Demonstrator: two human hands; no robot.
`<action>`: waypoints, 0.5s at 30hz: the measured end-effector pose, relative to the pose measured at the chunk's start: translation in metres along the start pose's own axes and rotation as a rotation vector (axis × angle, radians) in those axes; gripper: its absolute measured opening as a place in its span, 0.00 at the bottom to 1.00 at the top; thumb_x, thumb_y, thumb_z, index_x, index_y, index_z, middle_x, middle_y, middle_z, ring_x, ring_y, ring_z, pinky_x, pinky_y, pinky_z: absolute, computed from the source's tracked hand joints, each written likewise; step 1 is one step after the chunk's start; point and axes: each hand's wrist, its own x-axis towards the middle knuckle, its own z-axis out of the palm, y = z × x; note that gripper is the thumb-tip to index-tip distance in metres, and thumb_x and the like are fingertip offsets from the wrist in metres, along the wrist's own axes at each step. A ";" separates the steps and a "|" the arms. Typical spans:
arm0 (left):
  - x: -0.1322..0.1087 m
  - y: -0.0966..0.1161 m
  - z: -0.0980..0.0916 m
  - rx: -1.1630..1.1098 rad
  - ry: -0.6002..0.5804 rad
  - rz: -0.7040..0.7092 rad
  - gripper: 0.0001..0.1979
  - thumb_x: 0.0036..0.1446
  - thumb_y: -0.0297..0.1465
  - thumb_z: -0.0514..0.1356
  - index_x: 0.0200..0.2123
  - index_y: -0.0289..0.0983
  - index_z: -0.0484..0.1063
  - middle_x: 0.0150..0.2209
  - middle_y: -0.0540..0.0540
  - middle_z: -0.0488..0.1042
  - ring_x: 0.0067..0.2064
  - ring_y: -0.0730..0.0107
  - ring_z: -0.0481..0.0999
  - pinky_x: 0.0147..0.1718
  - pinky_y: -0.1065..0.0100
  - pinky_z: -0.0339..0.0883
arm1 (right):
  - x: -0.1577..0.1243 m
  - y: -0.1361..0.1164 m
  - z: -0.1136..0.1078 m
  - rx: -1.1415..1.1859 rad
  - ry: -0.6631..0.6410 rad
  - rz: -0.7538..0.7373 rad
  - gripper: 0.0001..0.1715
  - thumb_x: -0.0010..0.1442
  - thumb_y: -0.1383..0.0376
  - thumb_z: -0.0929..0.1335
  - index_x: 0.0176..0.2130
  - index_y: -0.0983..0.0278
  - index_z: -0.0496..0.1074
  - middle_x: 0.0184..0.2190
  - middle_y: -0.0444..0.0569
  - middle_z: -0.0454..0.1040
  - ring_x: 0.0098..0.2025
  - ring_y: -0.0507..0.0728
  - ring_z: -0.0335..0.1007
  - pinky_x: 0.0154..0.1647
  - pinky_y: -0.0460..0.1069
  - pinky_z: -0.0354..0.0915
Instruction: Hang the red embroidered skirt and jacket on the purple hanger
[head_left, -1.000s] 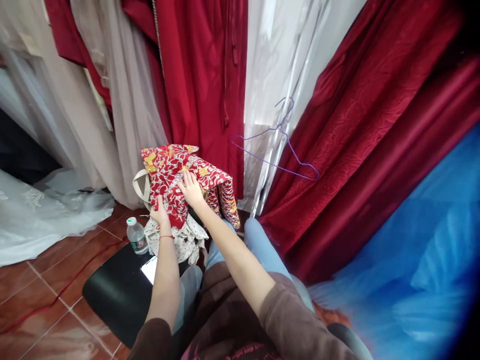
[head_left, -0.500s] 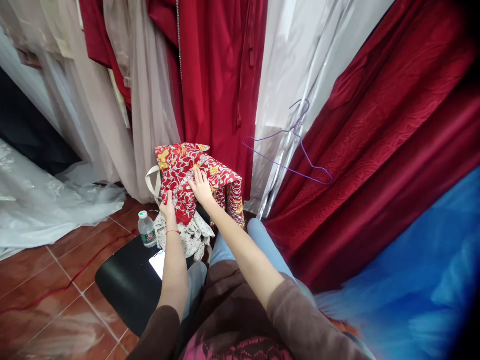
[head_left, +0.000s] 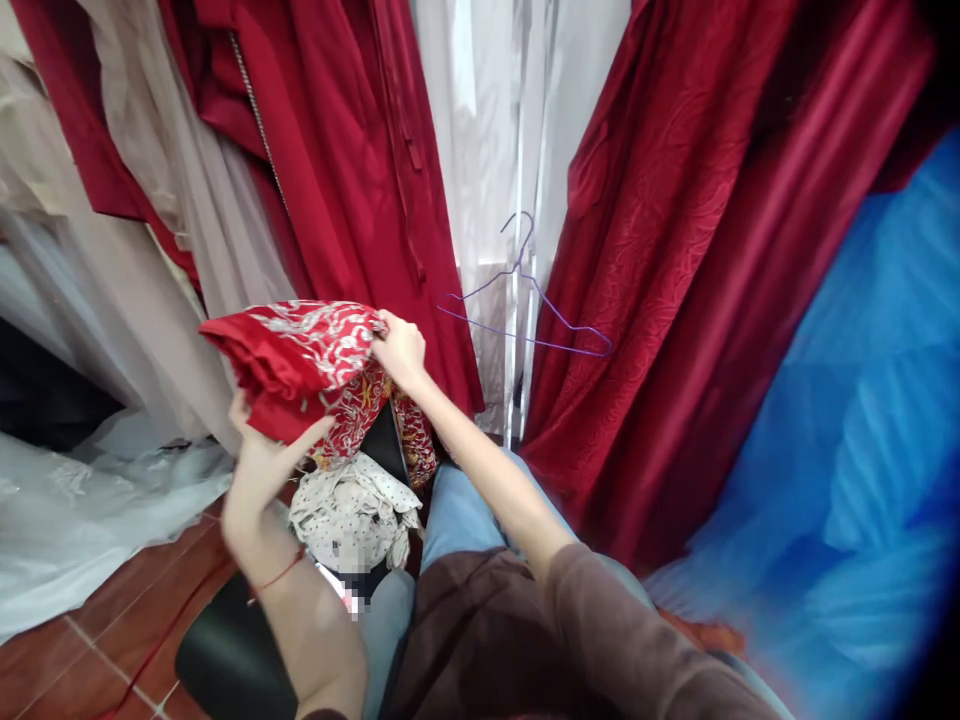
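Between spread left hand (head_left: 271,455) and gripping right hand (head_left: 401,352) bulges red, silver-patterned cloth (head_left: 319,345).

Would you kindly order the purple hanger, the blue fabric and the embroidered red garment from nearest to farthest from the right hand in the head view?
1. Embroidered red garment: in the right hand.
2. Purple hanger: to its right.
3. Blue fabric: far right.

Left hand (head_left: 268,455) partly behind garment (head_left: 319,345)
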 end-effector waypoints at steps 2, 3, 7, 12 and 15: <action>-0.006 0.009 0.053 -0.036 0.047 0.045 0.38 0.41 0.40 0.71 0.58 0.44 0.67 0.60 0.42 0.71 0.65 0.51 0.68 0.68 0.57 0.56 | -0.021 0.034 -0.032 0.098 0.008 -0.011 0.15 0.57 0.66 0.64 0.42 0.58 0.75 0.37 0.46 0.81 0.44 0.62 0.78 0.44 0.53 0.70; -0.011 0.010 0.080 -0.070 0.069 0.036 0.32 0.44 0.39 0.69 0.54 0.41 0.70 0.57 0.40 0.74 0.63 0.50 0.69 0.66 0.57 0.58 | -0.037 0.055 -0.046 0.174 0.012 -0.022 0.16 0.54 0.68 0.64 0.41 0.59 0.75 0.36 0.45 0.81 0.42 0.62 0.78 0.44 0.52 0.71; -0.050 0.011 0.170 -0.158 -0.112 0.011 0.18 0.52 0.37 0.64 0.48 0.43 0.72 0.43 0.43 0.79 0.49 0.54 0.79 0.53 0.59 0.71 | -0.121 0.154 -0.097 0.485 0.124 0.135 0.18 0.51 0.63 0.66 0.43 0.59 0.76 0.42 0.49 0.82 0.45 0.63 0.79 0.49 0.54 0.73; -0.115 0.013 0.244 -0.136 -0.379 -0.144 0.10 0.56 0.38 0.62 0.40 0.43 0.71 0.34 0.47 0.79 0.38 0.62 0.79 0.44 0.64 0.70 | -0.195 0.248 -0.155 0.555 0.014 0.381 0.27 0.46 0.56 0.74 0.47 0.58 0.72 0.48 0.54 0.79 0.49 0.65 0.78 0.55 0.58 0.71; -0.134 0.016 0.268 -0.230 -0.411 -0.272 0.13 0.55 0.42 0.63 0.37 0.39 0.71 0.35 0.47 0.78 0.39 0.64 0.78 0.46 0.64 0.69 | -0.210 0.270 -0.173 0.559 -0.057 0.346 0.42 0.42 0.56 0.78 0.55 0.61 0.68 0.52 0.55 0.76 0.52 0.64 0.75 0.57 0.59 0.70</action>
